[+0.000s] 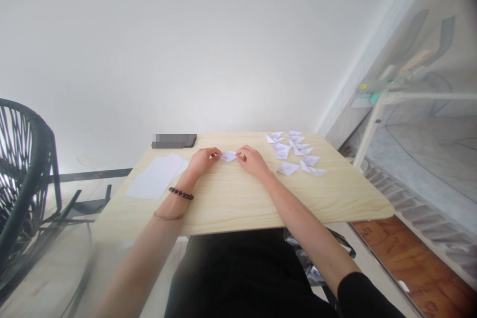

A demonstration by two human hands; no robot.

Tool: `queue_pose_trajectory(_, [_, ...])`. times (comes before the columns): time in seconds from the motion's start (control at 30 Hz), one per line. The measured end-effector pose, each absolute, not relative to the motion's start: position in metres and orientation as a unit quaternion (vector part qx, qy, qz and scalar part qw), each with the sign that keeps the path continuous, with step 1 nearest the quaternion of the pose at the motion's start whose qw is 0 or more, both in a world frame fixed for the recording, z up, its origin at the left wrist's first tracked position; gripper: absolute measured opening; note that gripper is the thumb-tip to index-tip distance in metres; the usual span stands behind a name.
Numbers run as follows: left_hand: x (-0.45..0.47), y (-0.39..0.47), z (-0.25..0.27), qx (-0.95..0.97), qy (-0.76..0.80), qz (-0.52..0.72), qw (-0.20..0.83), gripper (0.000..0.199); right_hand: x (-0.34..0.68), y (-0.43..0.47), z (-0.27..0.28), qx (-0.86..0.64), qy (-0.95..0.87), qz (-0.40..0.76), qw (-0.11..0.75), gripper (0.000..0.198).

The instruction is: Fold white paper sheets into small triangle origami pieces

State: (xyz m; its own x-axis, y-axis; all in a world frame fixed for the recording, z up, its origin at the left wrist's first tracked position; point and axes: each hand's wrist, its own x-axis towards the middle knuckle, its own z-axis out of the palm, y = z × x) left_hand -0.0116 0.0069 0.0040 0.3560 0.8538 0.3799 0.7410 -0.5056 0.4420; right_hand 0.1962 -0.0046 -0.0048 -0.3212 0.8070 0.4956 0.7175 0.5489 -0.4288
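Note:
A folded white paper boat (228, 156) is held between my two hands, just above or on the wooden table (231, 203). My left hand (203, 160) pinches its left end, with thumb and fingers closed. At the opposite end, my right hand (251, 160) grips the paper in the same way. Several finished-looking paper boats (288, 168) sit in a loose group to the right of my right hand. Loose white paper sheets (152, 177) lie flat, partly overlapping, left of my left hand.
A dark flat object (190, 140), partly blurred out, lies at the table's back left edge. To the left stands a dark woven chair (40, 134). A white wall (223, 59) rises behind the table, and a pale metal frame (372, 124) stands to the right.

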Motion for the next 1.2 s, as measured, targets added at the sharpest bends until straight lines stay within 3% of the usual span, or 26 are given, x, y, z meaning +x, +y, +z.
queue_pose_trajectory(1.2, [-0.0051,-0.0036,0.0140,0.802,0.536,0.258,0.057,0.016,0.1922,-0.0082,-0.0030,-0.489,-0.813,0.042,0.314,0.017])
